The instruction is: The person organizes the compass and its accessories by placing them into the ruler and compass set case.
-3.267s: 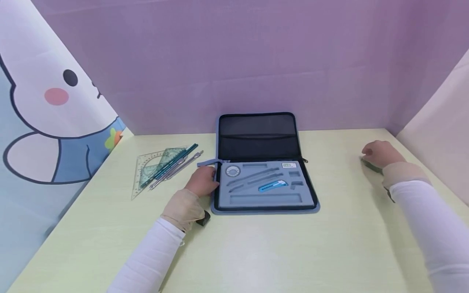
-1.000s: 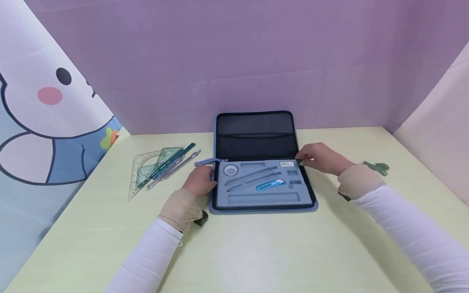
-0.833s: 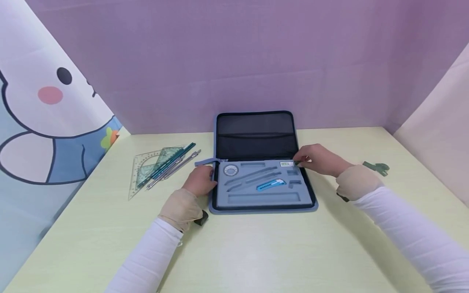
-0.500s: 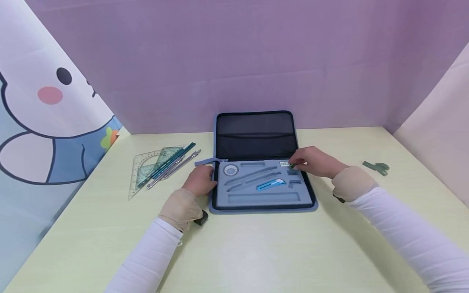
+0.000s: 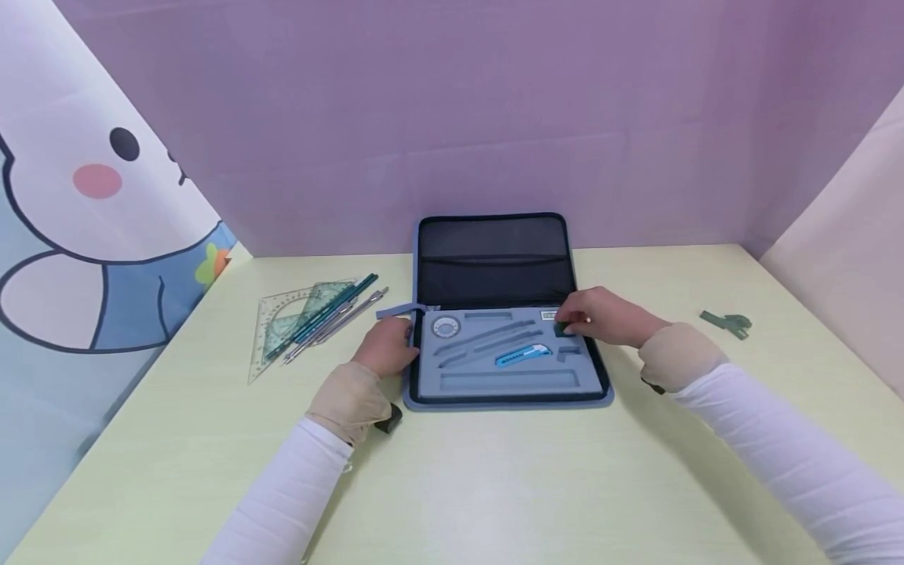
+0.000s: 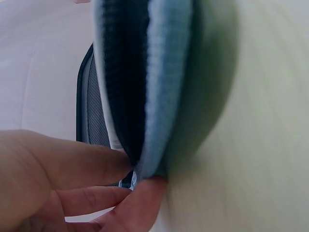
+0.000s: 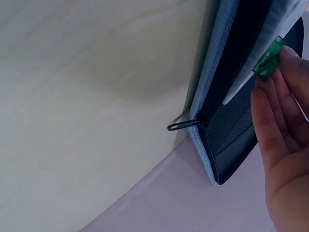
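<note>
An open blue zippered case (image 5: 508,406) holds a grey foam tray (image 5: 452,365) with cut-out slots. My left hand (image 5: 384,348) pinches the case's left edge between thumb and fingers, as the left wrist view shows. At the tray's upper right, my right hand (image 5: 607,315) pinches a small translucent green pencil sharpener (image 7: 269,59) by its sides. The sharpener is at the upper right slot, partly hidden by the fingers; whether it sits in the slot I cannot tell. A light-blue utility knife (image 5: 523,355), a round white disc (image 5: 446,327) and a small white labelled piece (image 5: 547,315) lie in the tray.
Left of the case lie a clear set square (image 5: 263,345), a green set square (image 5: 332,292), dark green pencils (image 5: 321,318) and silver compasses (image 5: 363,304). A green clip-like piece (image 5: 726,322) lies at the right. A purple cloth (image 5: 494,118) rises behind the table.
My right hand has come from the table's right side to the case with the sharpener, then edged left and down over the tray. My left hand stays at the case edge.
</note>
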{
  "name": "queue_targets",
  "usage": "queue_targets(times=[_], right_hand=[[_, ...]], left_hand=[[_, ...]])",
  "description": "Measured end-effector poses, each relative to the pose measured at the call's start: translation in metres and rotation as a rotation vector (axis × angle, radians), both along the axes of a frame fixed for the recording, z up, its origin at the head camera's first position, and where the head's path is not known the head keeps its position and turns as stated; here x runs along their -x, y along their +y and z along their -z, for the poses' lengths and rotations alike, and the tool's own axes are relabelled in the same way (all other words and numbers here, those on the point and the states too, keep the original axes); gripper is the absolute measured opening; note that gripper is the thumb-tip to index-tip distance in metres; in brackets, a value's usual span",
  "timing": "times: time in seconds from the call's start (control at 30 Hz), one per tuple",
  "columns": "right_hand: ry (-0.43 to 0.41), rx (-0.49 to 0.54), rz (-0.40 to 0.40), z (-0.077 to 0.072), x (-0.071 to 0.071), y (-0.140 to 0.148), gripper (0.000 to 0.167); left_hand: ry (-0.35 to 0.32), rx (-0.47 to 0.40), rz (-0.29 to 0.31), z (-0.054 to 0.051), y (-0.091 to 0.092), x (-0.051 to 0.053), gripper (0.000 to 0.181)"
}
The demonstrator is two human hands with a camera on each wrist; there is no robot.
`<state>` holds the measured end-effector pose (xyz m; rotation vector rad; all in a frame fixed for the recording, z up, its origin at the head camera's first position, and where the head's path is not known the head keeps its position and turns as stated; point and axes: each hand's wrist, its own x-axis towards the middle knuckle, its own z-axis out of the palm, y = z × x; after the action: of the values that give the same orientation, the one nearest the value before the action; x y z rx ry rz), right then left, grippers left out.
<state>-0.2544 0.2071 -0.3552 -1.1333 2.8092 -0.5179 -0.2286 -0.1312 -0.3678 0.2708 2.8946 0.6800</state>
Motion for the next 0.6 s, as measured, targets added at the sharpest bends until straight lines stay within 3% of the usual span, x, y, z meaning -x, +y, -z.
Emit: queue_targets(times=[0.6], right_hand=[[0.011,0.016,0.005,0.0059,-0.0023,0.0003,0.016]], left_hand=[[0.036,0.016,0.021,0.0010,-0.0012,0.0006,0.007]])
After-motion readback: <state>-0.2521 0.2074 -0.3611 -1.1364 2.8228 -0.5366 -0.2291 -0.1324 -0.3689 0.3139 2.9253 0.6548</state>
